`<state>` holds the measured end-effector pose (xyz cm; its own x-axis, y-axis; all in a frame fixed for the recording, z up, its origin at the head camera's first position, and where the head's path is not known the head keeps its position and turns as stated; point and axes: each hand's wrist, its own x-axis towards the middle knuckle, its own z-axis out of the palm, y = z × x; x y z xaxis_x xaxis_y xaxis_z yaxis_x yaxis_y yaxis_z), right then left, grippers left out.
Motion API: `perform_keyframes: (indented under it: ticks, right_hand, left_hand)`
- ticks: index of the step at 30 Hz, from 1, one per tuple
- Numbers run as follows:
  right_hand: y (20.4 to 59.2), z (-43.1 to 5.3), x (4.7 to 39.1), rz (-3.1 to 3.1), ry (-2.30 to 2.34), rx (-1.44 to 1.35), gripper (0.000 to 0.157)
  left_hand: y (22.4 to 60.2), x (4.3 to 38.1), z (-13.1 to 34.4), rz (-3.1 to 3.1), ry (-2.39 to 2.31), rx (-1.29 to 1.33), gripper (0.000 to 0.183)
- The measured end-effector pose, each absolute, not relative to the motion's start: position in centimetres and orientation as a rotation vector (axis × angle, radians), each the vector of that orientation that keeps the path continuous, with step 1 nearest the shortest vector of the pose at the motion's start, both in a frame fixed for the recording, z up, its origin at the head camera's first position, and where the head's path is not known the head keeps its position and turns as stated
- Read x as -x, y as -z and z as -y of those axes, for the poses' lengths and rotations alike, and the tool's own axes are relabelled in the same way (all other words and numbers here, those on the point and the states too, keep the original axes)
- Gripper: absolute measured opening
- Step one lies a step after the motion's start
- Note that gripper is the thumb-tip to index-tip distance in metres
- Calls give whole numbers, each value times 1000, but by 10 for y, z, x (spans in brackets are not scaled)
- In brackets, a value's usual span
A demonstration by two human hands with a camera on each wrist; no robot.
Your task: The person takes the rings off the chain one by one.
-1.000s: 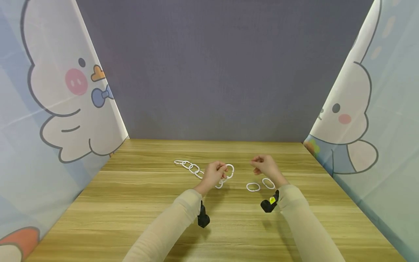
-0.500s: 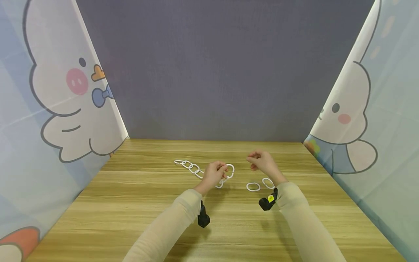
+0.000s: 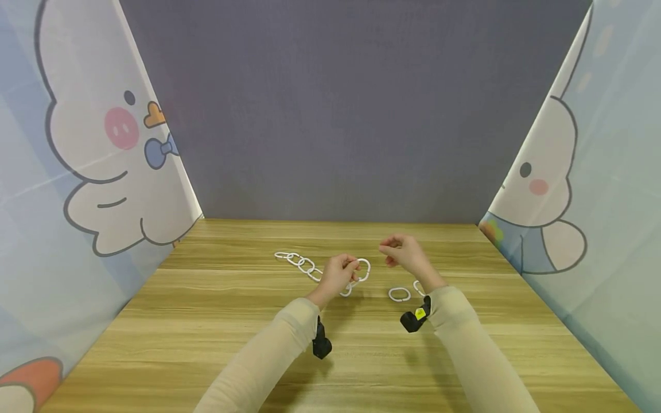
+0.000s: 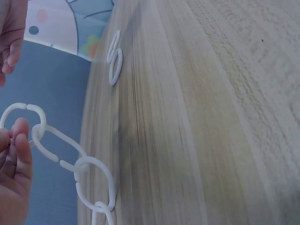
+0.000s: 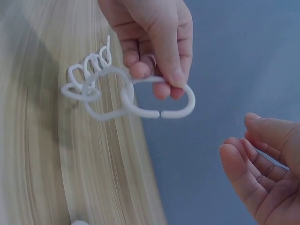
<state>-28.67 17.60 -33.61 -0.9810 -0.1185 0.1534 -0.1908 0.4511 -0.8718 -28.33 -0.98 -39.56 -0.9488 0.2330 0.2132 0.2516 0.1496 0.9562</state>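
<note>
My left hand point(image 3: 337, 276) pinches the end link point(image 5: 179, 114) of a white plastic chain between thumb and fingers. This link is held above the table, with a small gap in its side turned away from the fingers. From it the chain point(image 4: 111, 187) hangs down, and its far links point(image 3: 307, 265) lie on the table to the left. My right hand point(image 3: 407, 255) hovers to the right of the held link, apart from it. Its fingers are loosely bent, with nothing between thumb and fingertips point(image 5: 233, 157).
A loose white link point(image 3: 399, 301) lies on the wooden table point(image 3: 372, 355) below my right hand. Beside it, a second loose link point(image 3: 416, 287) is partly hidden by the right wrist. A grey panel point(image 3: 341, 115) stands behind, with printed cloth walls at both sides.
My right hand has moved left and a little farther out, closer to the held link. Its wrist now covers part of one loose link. The left hand and chain stay put.
</note>
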Motion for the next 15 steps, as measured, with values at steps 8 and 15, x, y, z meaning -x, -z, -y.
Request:
perform_keyframes:
  ticks: [8, 15]
  right_hand:
    - [342, -166, 290, 2625, -1607, -305, 17]
    - [347, -161, 291, 2604, -1632, -371, 13]
  left_hand:
    - [397, 286, 9, 2377, 1970, 489, 20]
    - [398, 287, 8, 2378, 1972, 489, 21]
